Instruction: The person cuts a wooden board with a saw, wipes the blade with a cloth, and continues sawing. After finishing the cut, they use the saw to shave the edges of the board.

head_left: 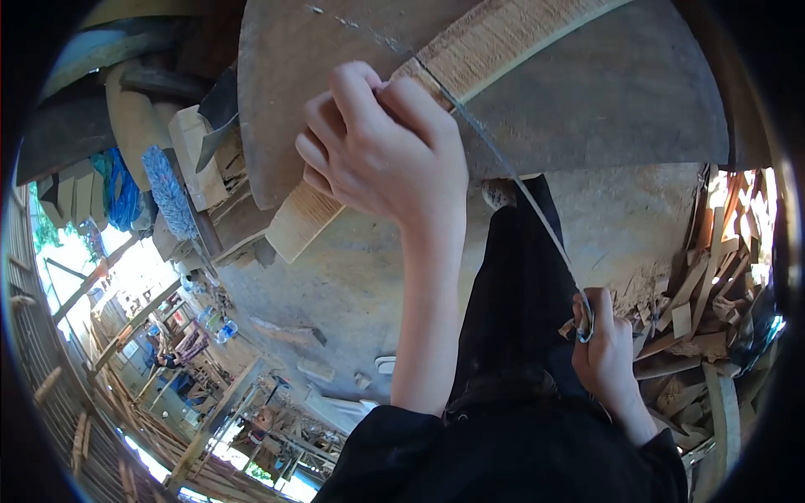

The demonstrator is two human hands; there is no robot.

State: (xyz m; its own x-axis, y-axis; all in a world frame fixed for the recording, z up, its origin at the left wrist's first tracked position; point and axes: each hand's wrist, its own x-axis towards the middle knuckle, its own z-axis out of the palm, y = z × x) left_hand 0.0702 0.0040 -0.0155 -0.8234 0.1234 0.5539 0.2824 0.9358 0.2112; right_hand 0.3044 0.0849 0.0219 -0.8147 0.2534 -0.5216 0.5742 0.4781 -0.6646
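Woodwork in an open-sided workshop: a person in dark clothing bends over a round, grey-brown slab (629, 101) that serves as the surface, with a pale wooden plank (503, 33) lying slantwise across it. The plank's lower end juts past the slab's rim, over the concrete floor (360, 277).

The left hand (381, 147) sits on the plank near the middle of the view, its fingers (352, 92) curled tight and pressed down around the wood's edge. A thin blade (520, 184) crosses the plank just beside that hand and slants down to the lower right. The right hand (602, 348) grips it there in a closed fist, by an end that looks wrapped in blue and white. Whether the blade is toothed is too fine to tell.

The two hands are well apart – one on the slab, one low beside the person's dark trouser leg (520, 285).

A heap of wood offcuts (700, 293) lies on the floor to the right, near the right hand. To the left of the slab are stacked timber blocks (194, 147) and a blue cloth (124, 191). Beyond them – out in bright daylight – poles and more timber stand about a yard.
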